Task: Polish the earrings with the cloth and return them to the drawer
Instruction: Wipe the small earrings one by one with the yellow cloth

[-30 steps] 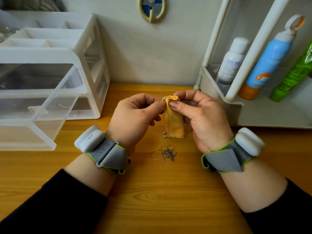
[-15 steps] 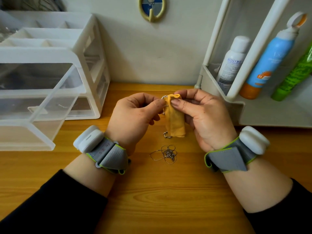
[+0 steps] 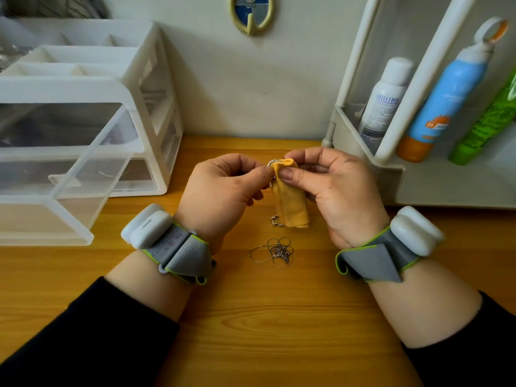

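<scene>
Polishing is what we're on right now, best guess: left hand (image 3: 223, 188) pinches a silvery earring (image 3: 272, 162) at the top, and right hand (image 3: 332, 188) has thumb and fingers clamped on the yellow cloth (image 3: 291, 202), folded over the same piece. Both hands sit together above the desk (image 3: 251, 317), knuckles nearly touching.

To do this bit well, we'd keep the pinch firm on one end and work the cloth in short strokes, turning the piece a little each pass so every side gets rubbed. Light pressure, since thin metal probably bends easily.

Stuff we can't make out: most of the earring is buried under cloth and fingertips, so its shape is anyone's guess. A small metal bit (image 3: 276, 221) pokes out by the cloth's bottom edge; can't tell if it's a second earring or part of the same one. A tangled chain (image 3: 275, 252) lies on the desk below. The clear drawer (image 3: 69, 174) is pulled open at left, contents unreadable, its left side cut off.
</scene>
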### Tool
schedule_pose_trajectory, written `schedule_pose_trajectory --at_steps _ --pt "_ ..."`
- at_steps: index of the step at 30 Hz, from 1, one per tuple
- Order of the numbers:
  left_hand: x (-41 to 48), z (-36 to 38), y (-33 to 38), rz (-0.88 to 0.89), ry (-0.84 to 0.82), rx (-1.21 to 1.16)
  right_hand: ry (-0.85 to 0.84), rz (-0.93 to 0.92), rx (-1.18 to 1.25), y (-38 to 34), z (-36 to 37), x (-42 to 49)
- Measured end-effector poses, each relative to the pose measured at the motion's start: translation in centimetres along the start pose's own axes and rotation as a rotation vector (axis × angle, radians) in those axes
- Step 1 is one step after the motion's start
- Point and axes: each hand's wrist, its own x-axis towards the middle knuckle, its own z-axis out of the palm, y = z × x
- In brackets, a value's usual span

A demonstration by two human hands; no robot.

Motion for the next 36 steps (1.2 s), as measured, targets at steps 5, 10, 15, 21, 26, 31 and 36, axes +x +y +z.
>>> schedule_pose_trajectory --at_steps 5,10,15,21,26,31,36 --pt "0.3 -0.5 -0.2 -0.022 0.062 0.043 0.050 -0.021 0.013 0.0 -0.4 0.2" --pt "0.5 -1.1 -0.2 -0.006 0.104 0.294 0.106 -0.113 -0.030 0.0 -0.6 0.4" --pt "0.4 -1.4 0.1 -0.032 0.068 0.530 0.123 -0.188 -0.105 0.0 -0.8 0.3" --pt "0.5 -1.7 0.5 -0.178 -0.013 0.691 0.133 -0.200 -0.150 0.2 -0.9 0.4" --pt "0.6 -1.7 0.5 -0.240 -0.031 0.727 0.129 -0.194 -0.145 0.3 -0.9 0.4" --pt "0.7 -1.7 0.4 -0.282 -0.038 0.777 0.125 -0.197 -0.125 0.2 -0.9 0.3" --pt "0.7 -1.8 0.4 -0.287 -0.046 0.800 0.120 -0.201 -0.133 0.3 -1.0 0.4"
